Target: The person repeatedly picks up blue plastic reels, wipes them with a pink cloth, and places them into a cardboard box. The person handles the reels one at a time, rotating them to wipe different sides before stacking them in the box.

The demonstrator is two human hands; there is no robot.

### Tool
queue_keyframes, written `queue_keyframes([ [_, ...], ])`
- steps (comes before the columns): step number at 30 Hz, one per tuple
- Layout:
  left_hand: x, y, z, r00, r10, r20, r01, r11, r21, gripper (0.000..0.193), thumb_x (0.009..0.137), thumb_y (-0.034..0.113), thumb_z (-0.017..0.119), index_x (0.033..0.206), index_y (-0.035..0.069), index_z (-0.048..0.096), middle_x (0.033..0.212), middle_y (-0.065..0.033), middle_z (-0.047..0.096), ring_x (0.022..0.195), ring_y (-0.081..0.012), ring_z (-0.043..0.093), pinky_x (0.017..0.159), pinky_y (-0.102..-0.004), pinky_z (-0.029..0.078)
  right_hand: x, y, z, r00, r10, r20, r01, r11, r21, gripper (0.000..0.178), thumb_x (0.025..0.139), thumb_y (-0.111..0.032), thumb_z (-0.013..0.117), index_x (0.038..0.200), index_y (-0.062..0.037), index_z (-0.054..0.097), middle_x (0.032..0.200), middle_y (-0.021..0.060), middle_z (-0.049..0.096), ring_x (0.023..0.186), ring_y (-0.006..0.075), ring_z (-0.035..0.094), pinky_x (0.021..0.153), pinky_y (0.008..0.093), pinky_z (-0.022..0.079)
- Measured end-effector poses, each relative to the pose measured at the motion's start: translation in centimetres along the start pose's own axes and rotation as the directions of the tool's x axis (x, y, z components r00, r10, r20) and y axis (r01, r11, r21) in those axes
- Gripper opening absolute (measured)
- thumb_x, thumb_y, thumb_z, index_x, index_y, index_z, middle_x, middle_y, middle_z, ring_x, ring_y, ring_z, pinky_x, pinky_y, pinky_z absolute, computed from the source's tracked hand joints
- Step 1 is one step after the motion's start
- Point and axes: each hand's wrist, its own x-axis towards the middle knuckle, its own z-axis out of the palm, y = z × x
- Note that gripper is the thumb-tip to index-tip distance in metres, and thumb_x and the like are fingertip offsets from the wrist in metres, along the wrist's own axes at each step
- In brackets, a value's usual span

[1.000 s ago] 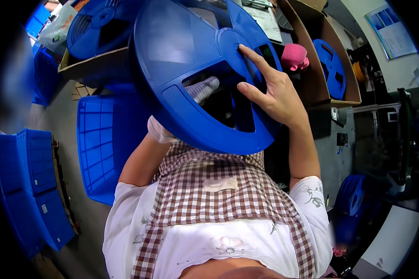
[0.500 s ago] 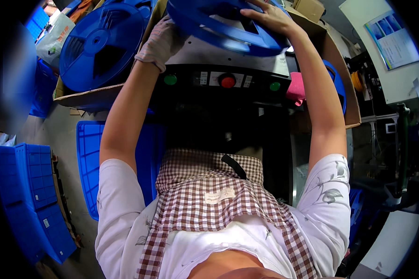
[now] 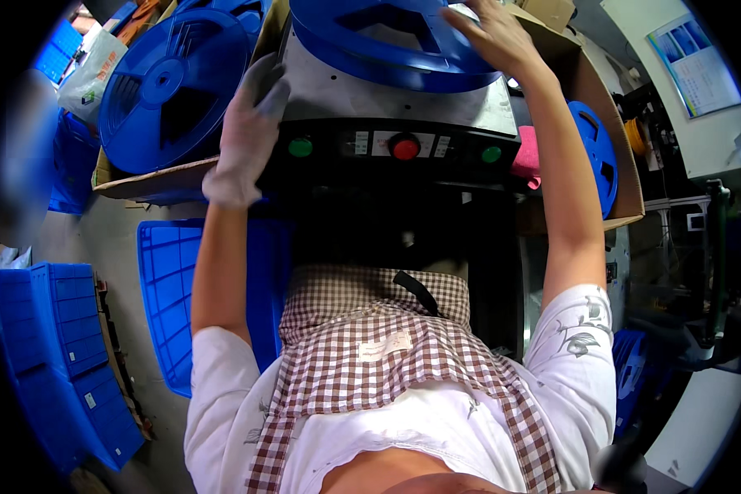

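A large blue plastic reel [image 3: 362, 62] rests on the metal top plate [image 3: 329, 100] of a machine, its far part cut off by the upper edge. My left hand [image 3: 253, 123], in a pale glove, is apart from the reel, near the cardboard box on the left; its fingers are extended and hold nothing. Bare, my right hand [image 3: 502, 39] hovers by the reel's right side with fingers stretched; whether a fingertip touches it I cannot tell. Along the machine's front sit a red button [image 3: 405, 148] and two green buttons [image 3: 300, 146].
Blue reels [image 3: 140, 115] stand in the left cardboard box [image 3: 152, 183]. Another box [image 3: 626, 185] on the right holds a blue reel [image 3: 599, 165] beside a pink object [image 3: 525, 156]. A blue bin [image 3: 169, 305] is below left; stacked blue crates [image 3: 74, 329] stand farther left.
The tilted reel has come down onto the plate. My left hand has let go of it and moved left and nearer; my right hand has shifted slightly right, its fingers coming off the spokes.
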Motion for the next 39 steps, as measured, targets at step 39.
queue_keyframes([
  [39,-16.8,-0.5,0.0,0.994,0.108,0.021,-0.092,0.719,0.689,0.030,0.086,-0.006,0.052,0.115,0.002,0.060,0.114,-0.0138,0.062,0.106,-0.0252,0.059,0.093,-0.0319,0.046,-32.8,38.5,1.6,0.357,0.906,0.229,-0.824,0.421,-0.379,0.107,0.068,-0.063,0.066,0.145,-0.0017,0.022,0.139,0.0244,0.041,0.129,0.0358,0.040,0.106,0.0419,0.032],
])
